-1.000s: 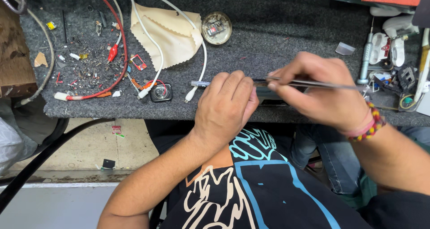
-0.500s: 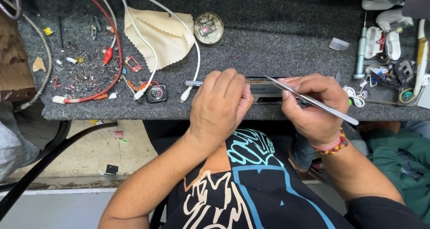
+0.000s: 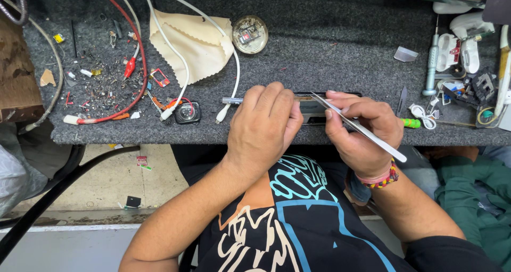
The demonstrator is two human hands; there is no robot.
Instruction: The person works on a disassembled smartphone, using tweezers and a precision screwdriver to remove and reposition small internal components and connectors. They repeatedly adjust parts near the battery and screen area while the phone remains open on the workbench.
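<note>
Since the earlier frames, the tweezers (image 3: 357,127) have been swung from a nearly level pose across the tabletop (image 3: 330,43) to a steep diagonal, and the right hand (image 3: 364,136) has been drawn in toward the left hand (image 3: 263,125). The tweezers are gripped between the thumb and fingers of the right hand, their tips set down on the dark flat device (image 3: 314,108) lying at the front edge of the tabletop, while their rear end juts out past the wrist above the beaded bracelet (image 3: 380,179). The left hand is laid palm down over the left part of the device, fingers curled and pressed on it; whether anything small is pinched beneath them cannot be told. A thin metal strip (image 3: 232,100) is seen protruding from under the left hand.

To the left of the hands, a small round black part (image 3: 187,112) is found beside the plugs of a white cable (image 3: 234,75) and a red cable (image 3: 139,54). A cream cloth (image 3: 199,43) is spread farther back, with a round opened watch case (image 3: 250,34) just beside it. Tiny scraps and screws (image 3: 96,88) are scattered at the left. At the right, a slim screwdriver (image 3: 431,64) and white plastic parts (image 3: 463,43) are gathered.
</note>
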